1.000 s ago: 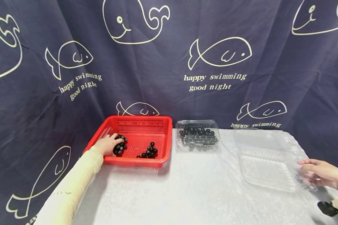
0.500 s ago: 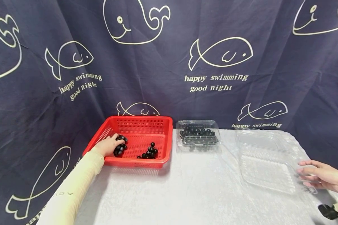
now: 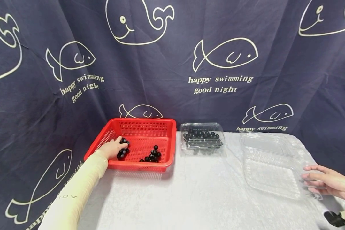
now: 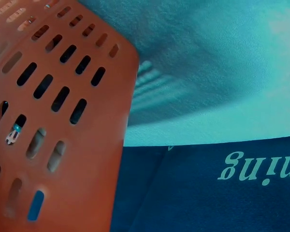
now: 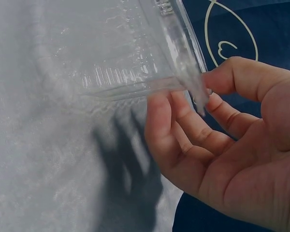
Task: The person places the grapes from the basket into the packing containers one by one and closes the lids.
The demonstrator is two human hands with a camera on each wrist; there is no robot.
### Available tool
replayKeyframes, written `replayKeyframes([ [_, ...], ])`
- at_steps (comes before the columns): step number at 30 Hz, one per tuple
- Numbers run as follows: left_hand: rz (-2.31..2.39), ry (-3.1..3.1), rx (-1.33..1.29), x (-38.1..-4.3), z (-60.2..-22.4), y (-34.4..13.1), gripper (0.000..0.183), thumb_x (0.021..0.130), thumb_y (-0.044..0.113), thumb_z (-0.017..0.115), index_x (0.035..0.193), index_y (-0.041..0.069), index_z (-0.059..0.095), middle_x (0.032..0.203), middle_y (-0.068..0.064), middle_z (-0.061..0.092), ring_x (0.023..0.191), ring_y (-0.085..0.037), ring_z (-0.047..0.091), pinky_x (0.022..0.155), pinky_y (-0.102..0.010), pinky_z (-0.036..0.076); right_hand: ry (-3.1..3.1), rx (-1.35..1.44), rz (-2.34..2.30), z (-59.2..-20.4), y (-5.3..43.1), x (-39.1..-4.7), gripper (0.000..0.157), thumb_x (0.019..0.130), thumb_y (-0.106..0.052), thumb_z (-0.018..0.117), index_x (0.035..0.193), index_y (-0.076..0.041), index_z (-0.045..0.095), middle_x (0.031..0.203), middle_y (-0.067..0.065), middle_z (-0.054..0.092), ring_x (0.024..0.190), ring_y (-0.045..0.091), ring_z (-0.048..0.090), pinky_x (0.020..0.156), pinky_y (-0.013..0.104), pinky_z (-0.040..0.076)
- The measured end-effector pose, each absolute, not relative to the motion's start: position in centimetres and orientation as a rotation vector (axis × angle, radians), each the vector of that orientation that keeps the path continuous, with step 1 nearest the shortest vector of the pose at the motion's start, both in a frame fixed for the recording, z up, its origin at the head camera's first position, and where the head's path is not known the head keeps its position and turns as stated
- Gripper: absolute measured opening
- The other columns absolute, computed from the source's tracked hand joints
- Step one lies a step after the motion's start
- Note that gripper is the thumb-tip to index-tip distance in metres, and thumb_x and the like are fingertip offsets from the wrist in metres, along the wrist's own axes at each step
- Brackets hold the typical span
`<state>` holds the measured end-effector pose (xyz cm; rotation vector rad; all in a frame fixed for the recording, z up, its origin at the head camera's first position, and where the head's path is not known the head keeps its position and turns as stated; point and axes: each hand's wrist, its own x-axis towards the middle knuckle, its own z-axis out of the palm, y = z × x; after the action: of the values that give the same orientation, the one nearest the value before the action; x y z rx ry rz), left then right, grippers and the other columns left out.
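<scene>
In the head view, my left hand (image 3: 112, 149) reaches over the front left of the red basket (image 3: 143, 165). Its fingers curl over a bunch of dark grapes (image 3: 123, 152), which the hand partly covers. A second, smaller bunch of dark grapes (image 3: 153, 156) lies in the basket's front right. At the far right, my right hand (image 3: 329, 183) holds the edge of an open clear plastic clamshell box (image 3: 273, 179). The right wrist view has thumb and fingers on either side of the corner of the box (image 5: 130, 84). The left wrist view takes in only the slotted basket wall (image 4: 87, 140); the left hand is hidden there.
A closed clear plastic box (image 3: 202, 143) with dark grapes inside stands at the back, right of the basket. A dark blue curtain (image 3: 166, 80) with fish drawings hangs behind the table (image 3: 189, 198), which has a whitish cover.
My left hand shifts slightly to the right over the grapes, with its fingertips moving a little. The right hand stays at the box edge, and the box moves only slightly.
</scene>
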<state>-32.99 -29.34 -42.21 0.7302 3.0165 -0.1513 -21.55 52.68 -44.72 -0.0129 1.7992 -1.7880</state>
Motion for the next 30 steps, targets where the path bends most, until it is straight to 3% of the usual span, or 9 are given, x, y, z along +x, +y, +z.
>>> replayKeyframes([
  [11, -0.199, 3.038, 0.747, -32.8, -41.9, -29.0, 0.064, 0.057, 0.007, 0.084, 0.114, 0.016, 0.057, 0.113, -0.019, 0.04, 0.082, -0.038, 0.054, 0.06, -0.047, 0.052, 1.82, 0.033, -1.779, -44.2, 51.9, -21.3, 0.035, 0.1, -0.01, 0.038, 0.095, -0.037, 0.06, 0.098, -0.013, 0.069, 0.09, 0.011, 0.067, 0.076, 0.036, 0.055],
  [24, -0.221, 3.036, 0.76, -33.0, -41.9, -29.2, 0.07, 0.057, 0.007, 0.086, 0.12, 0.016, 0.058, 0.114, -0.019, 0.042, 0.08, -0.037, 0.057, 0.067, -0.048, 0.053, 1.87, 0.093, -1.771, -43.7, 51.5, -21.4, 0.032, 0.099, -0.01, 0.043, 0.092, -0.037, 0.059, 0.096, -0.013, 0.069, 0.088, 0.012, 0.067, 0.075, 0.037, 0.055],
  [30, -0.233, 3.027, 0.751, -32.9, -41.2, -28.9, 0.071, 0.057, 0.007, 0.086, 0.122, 0.016, 0.058, 0.119, -0.022, 0.044, 0.082, -0.037, 0.057, 0.069, -0.048, 0.053, 1.805, -0.018, -1.834, -43.4, 51.4, -21.2, 0.038, 0.099, -0.006, 0.038, 0.098, -0.035, 0.062, 0.099, -0.011, 0.07, 0.091, 0.013, 0.068, 0.075, 0.036, 0.056],
])
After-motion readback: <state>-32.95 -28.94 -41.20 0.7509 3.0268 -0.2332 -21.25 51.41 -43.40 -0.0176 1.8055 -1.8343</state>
